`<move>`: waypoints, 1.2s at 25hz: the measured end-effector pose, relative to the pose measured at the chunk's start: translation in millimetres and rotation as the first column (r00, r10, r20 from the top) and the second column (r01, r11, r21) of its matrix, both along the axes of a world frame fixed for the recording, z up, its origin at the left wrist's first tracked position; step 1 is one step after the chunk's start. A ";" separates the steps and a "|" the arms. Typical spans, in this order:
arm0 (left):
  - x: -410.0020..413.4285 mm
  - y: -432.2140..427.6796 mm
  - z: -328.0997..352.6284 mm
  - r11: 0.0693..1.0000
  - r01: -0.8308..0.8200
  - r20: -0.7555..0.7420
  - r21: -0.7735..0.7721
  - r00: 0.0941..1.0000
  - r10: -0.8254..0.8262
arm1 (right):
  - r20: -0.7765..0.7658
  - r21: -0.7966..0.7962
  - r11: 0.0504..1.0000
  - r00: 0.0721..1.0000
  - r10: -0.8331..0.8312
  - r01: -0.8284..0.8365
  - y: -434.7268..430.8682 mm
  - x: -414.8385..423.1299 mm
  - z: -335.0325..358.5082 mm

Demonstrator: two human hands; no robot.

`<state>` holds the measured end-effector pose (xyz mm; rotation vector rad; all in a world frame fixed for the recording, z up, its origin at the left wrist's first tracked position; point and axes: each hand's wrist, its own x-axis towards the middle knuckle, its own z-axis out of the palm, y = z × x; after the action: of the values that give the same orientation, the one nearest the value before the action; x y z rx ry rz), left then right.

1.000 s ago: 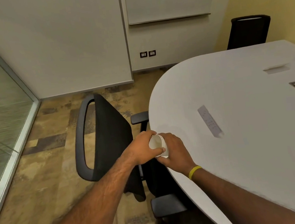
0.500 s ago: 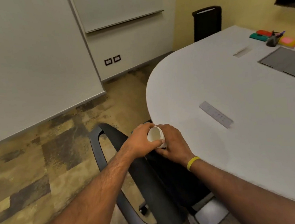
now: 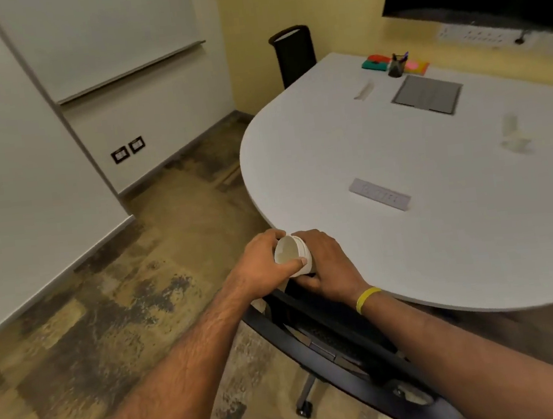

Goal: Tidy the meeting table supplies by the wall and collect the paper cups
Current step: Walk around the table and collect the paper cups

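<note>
Cups (image 3: 292, 255): white paper, held at the near edge of the counter (image 3: 444, 242), mouth tilted toward the camera. The doubled rim suggests two nested cups; the exact count cannot be told. The left hand (image 3: 261, 266) wraps the rim side, thumb across the mouth; the right hand (image 3: 326, 265) closes around the base. Both grips are closed on the stack.

Step in hand, as judged: cup collection, with nesting under way. The next move calls for seating the stack in one hand and reaching toward the blurred pale object (image 3: 513, 136) at mid-counter, possibly more cups.

Also counted: one remote (image 3: 379, 194), one pen pot (image 3: 395, 66) by the wall, two chairs (image 3: 295, 52).
</note>
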<state>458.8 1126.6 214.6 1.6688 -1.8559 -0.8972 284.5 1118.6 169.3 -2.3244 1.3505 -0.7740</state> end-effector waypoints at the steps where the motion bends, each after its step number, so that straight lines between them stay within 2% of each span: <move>1: 8.6 -10.8 -2.4 1.000 0.028 -0.009 0.005 1.000 -0.028 | -0.003 0.002 1.000 1.000 -0.029 0.029 -5.5 7.4 -2.7; 11: 106.4 -146.9 -8.4 0.975 0.213 0.014 0.061 0.977 -0.214 | 0.054 0.109 0.940 0.942 -0.330 0.323 -96.9 77.6 -35.6; 19: 155.6 -275.9 -24.0 0.962 0.250 -0.085 0.113 0.967 -0.241 | 0.097 0.238 0.805 0.812 -0.576 0.543 -175.6 115.7 -50.0; 22: 168.4 -325.5 -36.6 0.944 0.317 -0.090 0.090 0.947 -0.310 | 0.170 0.315 0.692 0.679 -0.714 0.649 -203.2 136.1 -55.2; 27: 190.4 -407.4 -45.5 0.900 0.423 -0.101 0.102 0.905 -0.414 | 0.293 0.483 0.418 0.308 -0.905 0.769 -245.9 165.3 -61.7; 30: 187.9 -448.8 -47.4 0.874 0.470 -0.113 0.126 0.882 -0.458 | 0.353 0.590 0.320 0.120 -0.928 0.742 -267.7 166.8 -68.5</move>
<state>646.7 677.8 167.2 1.2522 -2.2254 -1.3049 451.3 850.9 100.8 -0.5889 2.1618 -1.4048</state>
